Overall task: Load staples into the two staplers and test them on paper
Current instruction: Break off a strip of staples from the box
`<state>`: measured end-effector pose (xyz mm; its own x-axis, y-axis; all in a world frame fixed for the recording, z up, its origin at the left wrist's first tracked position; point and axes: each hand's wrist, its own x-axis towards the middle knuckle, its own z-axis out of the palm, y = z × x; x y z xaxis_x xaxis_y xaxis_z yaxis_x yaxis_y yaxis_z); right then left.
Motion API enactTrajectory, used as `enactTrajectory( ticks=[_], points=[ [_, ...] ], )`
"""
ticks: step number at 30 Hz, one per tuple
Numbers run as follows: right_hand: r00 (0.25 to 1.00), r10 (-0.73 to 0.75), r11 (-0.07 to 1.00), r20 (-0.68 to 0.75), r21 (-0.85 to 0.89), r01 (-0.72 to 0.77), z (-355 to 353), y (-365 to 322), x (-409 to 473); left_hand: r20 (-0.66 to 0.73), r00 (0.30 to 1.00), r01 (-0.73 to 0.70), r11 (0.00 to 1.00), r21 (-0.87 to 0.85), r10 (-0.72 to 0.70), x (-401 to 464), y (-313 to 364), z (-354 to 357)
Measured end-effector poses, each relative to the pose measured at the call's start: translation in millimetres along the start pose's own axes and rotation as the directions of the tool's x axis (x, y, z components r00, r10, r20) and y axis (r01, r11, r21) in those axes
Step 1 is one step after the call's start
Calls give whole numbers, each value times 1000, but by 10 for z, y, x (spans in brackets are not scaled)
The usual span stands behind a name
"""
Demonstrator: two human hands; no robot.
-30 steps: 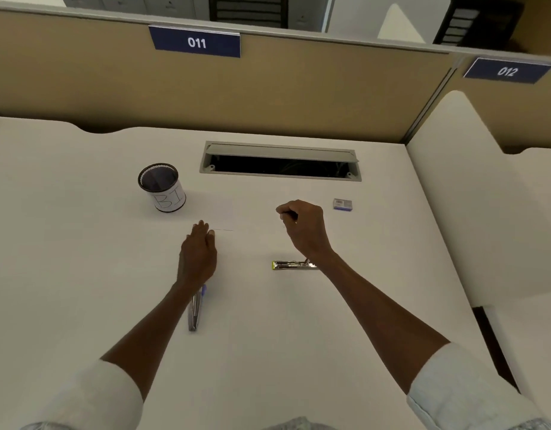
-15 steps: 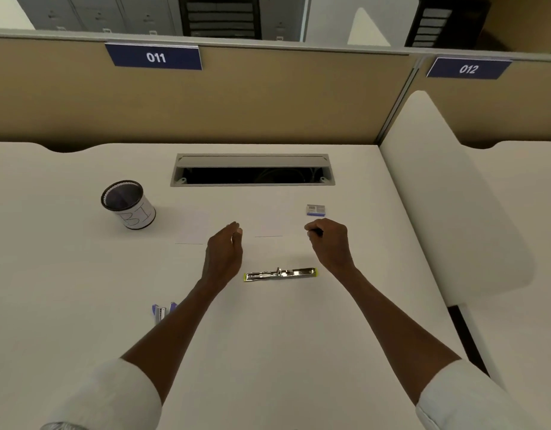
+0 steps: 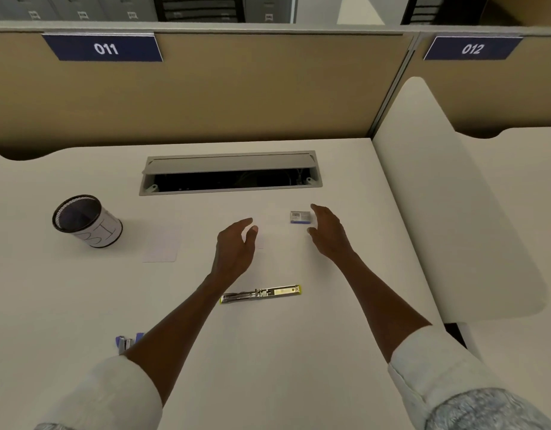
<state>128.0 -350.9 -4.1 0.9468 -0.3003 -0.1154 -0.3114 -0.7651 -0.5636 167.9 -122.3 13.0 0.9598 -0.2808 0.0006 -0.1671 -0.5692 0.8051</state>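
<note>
cup point(image 3: 87, 221) far left, paper point(image 3: 161, 245) beside it, blue stapler point(image 3: 126, 343) near my left sleeve. my left hand point(image 3: 235, 251) hovers open, holding nothing. yellow stapler point(image 3: 261, 294) lies opened flat below it. my right hand point(image 3: 329, 232), fingers spread, is just beside the staple box point(image 3: 300, 217).

White desk point(image 3: 81, 305), tan partition point(image 3: 237, 97), signs 011 point(image 3: 105, 48), 012 point(image 3: 472, 49)

On the surface point(image 3: 299, 352), the opened stapler point(image 3: 261, 294) lies centrally. The staple box point(image 3: 300, 217) sits behind it to the right; the paper sheet point(image 3: 161, 246) and mesh cup point(image 3: 87, 220) lie behind-left. The second stapler point(image 3: 125, 343) lies front-left.
</note>
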Motion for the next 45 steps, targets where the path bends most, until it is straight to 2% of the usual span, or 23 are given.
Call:
enactTrajectory(
  ticks=[6,11,16,19,22,26,30,34,37,40,42,45],
  points=[
    [998,-46,979,31,-197,51,103,58,255,-15,998,56,997,-60,-57,156,68,141],
    [995,-97,980,-18,-178,92,158,78,291,-9,995,99,993,-61,-100,214,146,250],
    [996,-73,997,-57,-27,71,114,13,195,0,995,96,994,-54,-97,179,265,308],
    [986,-120,989,-118,69,128,66,-158,38,-15,992,124,989,-86,-126,146,327,308],
    [969,-176,967,-175,155,204,16,-371,-148,-29,977,200,960,-198,-209,83,388,283],
    [951,-213,932,-223,246,266,-76,-603,-404,-9,945,285,836,-468,-327,-39,442,202],
    [967,-110,891,-230,409,198,-149,-722,-600,36,921,323,709,-627,-387,-180,471,110],
    [985,87,789,-149,614,23,-184,-774,-759,51,927,308,673,-673,-373,-301,517,39],
    [977,196,607,-81,793,-56,-194,-807,-890,32,933,289,694,-659,-358,-363,556,2],
    [970,240,448,-32,891,-81,-211,-827,-977,36,932,301,716,-630,-360,-393,577,-6],
    [970,242,404,-15,911,-87,-230,-838,-1024,50,929,314,712,-629,-366,-411,589,-7],
    [973,231,393,-9,916,-85,-272,-846,-1057,77,924,329,680,-655,-373,-420,627,1]
  ],
)
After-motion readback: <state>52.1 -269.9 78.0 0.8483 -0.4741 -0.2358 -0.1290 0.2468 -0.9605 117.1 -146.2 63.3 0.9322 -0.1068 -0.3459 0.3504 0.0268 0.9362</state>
